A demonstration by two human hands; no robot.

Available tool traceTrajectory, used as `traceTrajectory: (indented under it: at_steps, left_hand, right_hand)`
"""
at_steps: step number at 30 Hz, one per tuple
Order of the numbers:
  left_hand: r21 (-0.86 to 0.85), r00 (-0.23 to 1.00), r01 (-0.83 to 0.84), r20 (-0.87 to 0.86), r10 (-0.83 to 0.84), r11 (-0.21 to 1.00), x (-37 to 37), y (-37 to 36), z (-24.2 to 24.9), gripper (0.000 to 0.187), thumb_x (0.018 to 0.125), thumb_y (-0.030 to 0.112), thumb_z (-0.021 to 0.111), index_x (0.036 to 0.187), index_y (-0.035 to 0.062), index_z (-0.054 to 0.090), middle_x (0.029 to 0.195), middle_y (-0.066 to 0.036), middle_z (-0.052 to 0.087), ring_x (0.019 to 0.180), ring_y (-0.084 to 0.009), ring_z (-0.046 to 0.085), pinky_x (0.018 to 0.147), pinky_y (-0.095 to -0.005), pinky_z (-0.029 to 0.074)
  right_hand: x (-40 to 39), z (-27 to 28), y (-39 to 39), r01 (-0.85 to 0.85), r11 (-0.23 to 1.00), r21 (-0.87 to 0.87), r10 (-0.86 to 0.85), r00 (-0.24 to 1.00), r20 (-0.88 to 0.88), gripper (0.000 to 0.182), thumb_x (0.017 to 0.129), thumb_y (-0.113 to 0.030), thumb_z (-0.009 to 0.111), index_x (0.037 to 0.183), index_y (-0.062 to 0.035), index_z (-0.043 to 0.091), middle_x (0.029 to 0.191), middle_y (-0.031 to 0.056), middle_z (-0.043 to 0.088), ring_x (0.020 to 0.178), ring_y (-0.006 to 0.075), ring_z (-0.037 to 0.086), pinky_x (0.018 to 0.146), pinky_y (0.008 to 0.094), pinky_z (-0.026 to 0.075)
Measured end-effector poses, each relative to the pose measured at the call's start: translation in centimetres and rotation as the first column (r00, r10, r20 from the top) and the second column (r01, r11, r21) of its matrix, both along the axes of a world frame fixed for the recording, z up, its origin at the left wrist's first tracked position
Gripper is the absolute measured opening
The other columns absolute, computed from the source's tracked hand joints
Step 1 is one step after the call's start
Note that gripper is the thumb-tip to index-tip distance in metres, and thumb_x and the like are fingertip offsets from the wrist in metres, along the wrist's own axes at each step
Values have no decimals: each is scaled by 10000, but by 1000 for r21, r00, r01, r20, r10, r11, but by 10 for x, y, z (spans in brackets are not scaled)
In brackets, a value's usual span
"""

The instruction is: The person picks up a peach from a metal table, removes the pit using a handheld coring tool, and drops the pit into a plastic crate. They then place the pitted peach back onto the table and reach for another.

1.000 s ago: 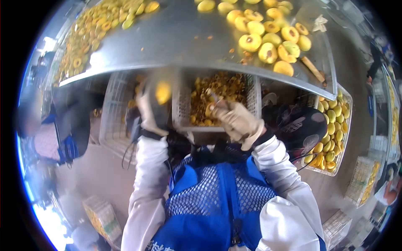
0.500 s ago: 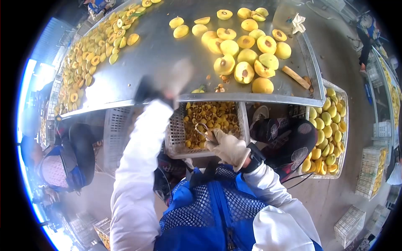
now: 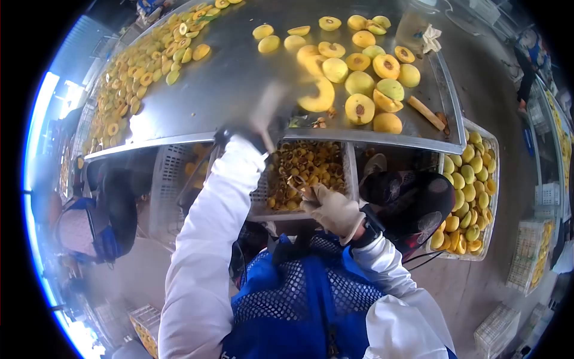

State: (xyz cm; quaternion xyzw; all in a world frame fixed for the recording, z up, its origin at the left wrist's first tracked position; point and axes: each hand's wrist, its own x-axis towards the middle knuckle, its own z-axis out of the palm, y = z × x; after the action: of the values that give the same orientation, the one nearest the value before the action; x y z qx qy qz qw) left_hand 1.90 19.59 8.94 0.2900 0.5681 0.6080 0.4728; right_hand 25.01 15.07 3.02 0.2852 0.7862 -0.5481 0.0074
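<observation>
My left hand (image 3: pixel 263 119), gloved and smeared by motion, is over the near edge of the metal table (image 3: pixel 221 78). Its fingers cannot be made out. Just beyond it lies a blurred yellow peach half (image 3: pixel 317 97). In a pale glove, my right hand (image 3: pixel 336 212) is closed around a tool with a thin metal loop (image 3: pixel 293 182); most of its handle is hidden. That hand is above the front of a white crate (image 3: pixel 351 173) beneath the table edge. Inside the crate are many small, hollowed peach scraps (image 3: pixel 308 164).
Whole and halved peaches (image 3: pixel 360 84) lie on the table's right side, near a wooden stick (image 3: pixel 426 112). A large pile of halves (image 3: pixel 131 78) covers the left. A crate of peaches (image 3: pixel 469 185) stands right of my knee. Another person (image 3: pixel 98 221) sits at left.
My left hand has moved slightly right and towards me. One peach half has shifted left and now looks smeared. My right hand stays over the crate with the loop tool. The view has shifted slightly.
</observation>
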Motion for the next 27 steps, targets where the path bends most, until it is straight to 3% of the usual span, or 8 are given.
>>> traceTrajectory:
  at_steps: [4, 7, 10, 17, 18, 22, 24, 27]
  left_hand:
    - [407, 971, -21, 225, -78, 913, -29, -85, -34, 407, 982, 38, 601, 1345, 28, 418, 1058, -98, 673, 930, -206, 675, 857, -308, 555]
    - [399, 444, -68, -808, 386, 914, 7, -126, -34, 611, 902, -29, 695, 1385, -33, 321, 1100, -145, 678, 1010, -233, 686, 989, -358, 509]
    - [364, 388, -133, -837, 386, 922, 18, -154, -40, 690, 835, -57, 732, 1378, -61, 306, 1141, -165, 664, 1064, -255, 670, 1020, -371, 491]
    - [311, 683, -174, -645, 341, 935, 32, -173, -43, 796, 658, -162, 726, 1370, -44, 392, 1192, -158, 633, 1093, -276, 638, 968, -373, 513]
    - [407, 899, -313, -165, 406, 858, 42, -169, -48, 414, 890, -40, 590, 1293, -13, 500, 1159, -143, 644, 1041, -233, 657, 870, -335, 561]
    - [262, 737, -278, -560, 380, 924, 41, -175, -56, 788, 675, -112, 778, 1366, -23, 410, 1182, -164, 638, 1068, -259, 657, 918, -364, 546]
    - [416, 912, -377, 8, 411, 828, 42, -171, -67, 786, 676, -94, 798, 1361, -24, 418, 1167, -161, 654, 1066, -251, 665, 914, -351, 549]
    - [287, 794, -288, -462, 395, 914, 39, -176, -59, 771, 689, -100, 784, 1364, -29, 418, 1131, -143, 678, 1045, -237, 676, 910, -342, 548]
  right_hand:
    - [-3, -21, -6, 98, 992, -79, -105, 990, -93, 275, 965, -200, 641, 1143, 4, 593, 998, 186, 710, 932, 290, 704, 811, 370, 542]
    - [-14, -2, -6, 218, 959, -180, -237, 967, -93, 213, 997, -170, 594, 1125, -1, 573, 1054, 194, 665, 884, 288, 695, 774, 375, 542]
    - [-22, 18, 0, 156, 979, 133, -134, 978, -162, 253, 980, -250, 612, 1097, -29, 570, 962, 244, 652, 896, 410, 662, 741, 431, 525]
    - [-46, 68, -25, -39, 962, 271, 73, 991, -116, 341, 966, -263, 643, 1106, 35, 551, 995, 228, 711, 970, 386, 689, 792, 419, 553]
    - [-48, 62, -24, -40, 960, 276, 73, 991, -111, 341, 966, -263, 643, 1106, 35, 551, 995, 228, 711, 970, 386, 689, 792, 419, 553]
    - [-53, 42, -21, -84, 917, 390, 178, 961, -212, 364, 973, -278, 619, 1118, 45, 533, 960, 255, 698, 944, 403, 686, 755, 438, 546]
    - [-53, 43, -20, -131, 893, 430, 221, 961, -166, 371, 974, -283, 614, 1120, 47, 529, 951, 259, 697, 939, 408, 683, 745, 446, 543]
    - [-55, 54, -21, -175, 884, 434, 223, 973, -61, 390, 987, -303, 600, 1133, 51, 522, 893, 234, 699, 785, 370, 711, 639, 416, 540]
